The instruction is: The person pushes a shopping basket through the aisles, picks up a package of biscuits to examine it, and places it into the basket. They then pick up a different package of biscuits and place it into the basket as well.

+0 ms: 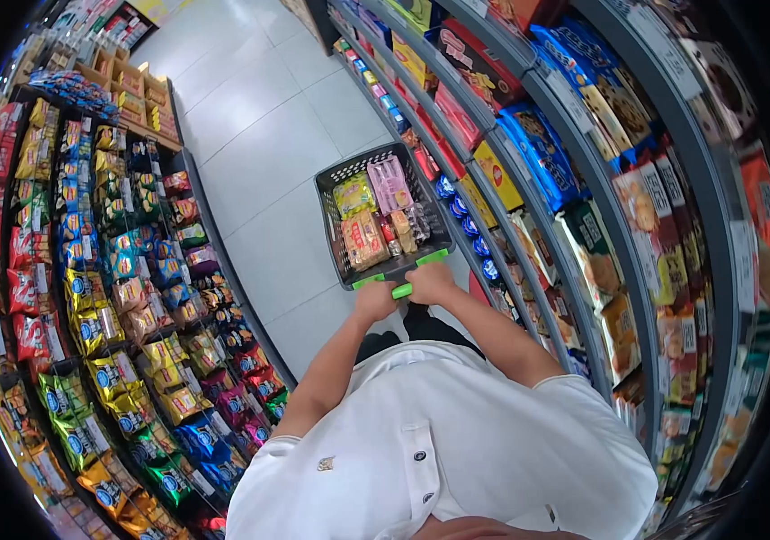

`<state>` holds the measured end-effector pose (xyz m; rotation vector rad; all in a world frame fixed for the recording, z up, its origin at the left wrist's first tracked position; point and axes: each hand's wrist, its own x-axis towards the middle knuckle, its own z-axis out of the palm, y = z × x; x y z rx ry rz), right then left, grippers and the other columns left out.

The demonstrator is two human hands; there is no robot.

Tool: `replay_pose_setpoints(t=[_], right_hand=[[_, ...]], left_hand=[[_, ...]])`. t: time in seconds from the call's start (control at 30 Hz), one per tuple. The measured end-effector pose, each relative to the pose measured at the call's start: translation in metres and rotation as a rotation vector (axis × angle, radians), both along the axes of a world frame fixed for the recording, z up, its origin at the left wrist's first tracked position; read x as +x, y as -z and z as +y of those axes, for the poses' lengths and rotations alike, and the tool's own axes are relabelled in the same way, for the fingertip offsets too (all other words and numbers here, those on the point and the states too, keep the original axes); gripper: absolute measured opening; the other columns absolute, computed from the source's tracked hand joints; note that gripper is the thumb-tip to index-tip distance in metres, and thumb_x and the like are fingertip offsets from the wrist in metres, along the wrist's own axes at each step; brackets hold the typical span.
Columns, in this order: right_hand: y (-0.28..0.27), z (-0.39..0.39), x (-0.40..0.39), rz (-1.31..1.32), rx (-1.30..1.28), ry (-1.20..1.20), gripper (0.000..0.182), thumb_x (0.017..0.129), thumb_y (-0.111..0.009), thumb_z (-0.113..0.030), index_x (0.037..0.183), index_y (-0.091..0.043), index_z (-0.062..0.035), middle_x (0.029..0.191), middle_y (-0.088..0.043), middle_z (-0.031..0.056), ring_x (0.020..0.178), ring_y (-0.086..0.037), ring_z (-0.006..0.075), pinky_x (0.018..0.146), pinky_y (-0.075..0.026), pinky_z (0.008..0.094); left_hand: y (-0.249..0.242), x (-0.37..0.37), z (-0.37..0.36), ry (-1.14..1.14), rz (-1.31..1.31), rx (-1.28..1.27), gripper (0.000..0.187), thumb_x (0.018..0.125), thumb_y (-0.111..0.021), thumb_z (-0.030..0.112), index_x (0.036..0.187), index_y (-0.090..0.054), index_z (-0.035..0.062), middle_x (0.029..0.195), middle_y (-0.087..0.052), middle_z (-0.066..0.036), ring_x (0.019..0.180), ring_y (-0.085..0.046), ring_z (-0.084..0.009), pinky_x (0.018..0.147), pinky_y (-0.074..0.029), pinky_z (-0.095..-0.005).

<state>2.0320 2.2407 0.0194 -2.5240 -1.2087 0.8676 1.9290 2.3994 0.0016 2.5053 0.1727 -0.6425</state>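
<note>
Both hands grip the green-and-black handle [402, 291] of a dark grey shopping cart. My left hand [376, 300] is wrapped round its left part, and my right hand [431, 283] is closed round the right part. Ahead of them is the cart's perforated basket [325, 211]. Inside lie a yellow-green packet [353, 194], a pink pack [389, 185], an orange-and-cream packet [364, 240] and several smaller packets, whose kinds I cannot make out.
Snack-bag shelves [124, 297] line the left side. On the right, tall shelves [529, 180] of biscuits and boxed sweets stand close to the cart. Pale floor tiles [250, 135] run ahead between them, with a wooden display [138, 94] at the far left.
</note>
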Motion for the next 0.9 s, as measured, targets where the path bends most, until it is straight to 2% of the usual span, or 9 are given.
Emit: replay_pose_setpoints(t=[0.13, 0.5, 0.8, 0.9], right_hand=[[0.002, 0.009, 0.024, 0.01, 0.052, -0.007, 0.024, 0.072, -0.07, -0.034, 0.081, -0.073, -0.0122, 0.075, -0.07, 0.0155, 0.074, -0.07, 0.0357, 0.069, -0.055, 0.0498], [0.011, 0.046, 0.088, -0.001, 0.047, -0.115, 0.023, 0.071, -0.069, -0.032, 0.08, -0.074, -0.0119, 0.076, -0.071, 0.0153, 0.075, -0.07, 0.0347, 0.07, -0.056, 0.0488], [0.021, 0.084, 0.137, -0.038, -0.015, -0.18, 0.027, 0.073, -0.068, -0.038, 0.082, -0.073, -0.0127, 0.077, -0.07, 0.0153, 0.076, -0.07, 0.0352, 0.07, -0.056, 0.0486], [0.015, 0.101, 0.15, -0.03, -0.014, -0.13, 0.029, 0.073, -0.068, -0.039, 0.081, -0.072, -0.0119, 0.076, -0.069, 0.0159, 0.075, -0.07, 0.0363, 0.068, -0.055, 0.0492]], left_hand=[[0.004, 0.02, 0.007, -0.006, 0.05, 0.036, 0.026, 0.079, -0.066, 0.031, 0.095, -0.071, 0.011, 0.087, -0.072, -0.017, 0.084, -0.069, -0.0375, 0.075, -0.055, -0.0502], [0.008, 0.073, 0.037, -0.043, 0.058, 0.051, 0.031, 0.083, -0.062, 0.037, 0.094, -0.07, 0.0087, 0.089, -0.071, -0.019, 0.086, -0.069, -0.0379, 0.078, -0.054, -0.0498], [0.007, 0.117, 0.072, -0.067, 0.018, -0.052, 0.03, 0.084, -0.063, 0.036, 0.093, -0.07, 0.0087, 0.089, -0.071, -0.019, 0.086, -0.067, -0.039, 0.078, -0.053, -0.0504], [0.007, 0.133, 0.091, -0.031, 0.02, -0.115, 0.031, 0.086, -0.063, 0.037, 0.095, -0.068, 0.0079, 0.09, -0.07, -0.021, 0.087, -0.066, -0.0413, 0.077, -0.052, -0.0518]])
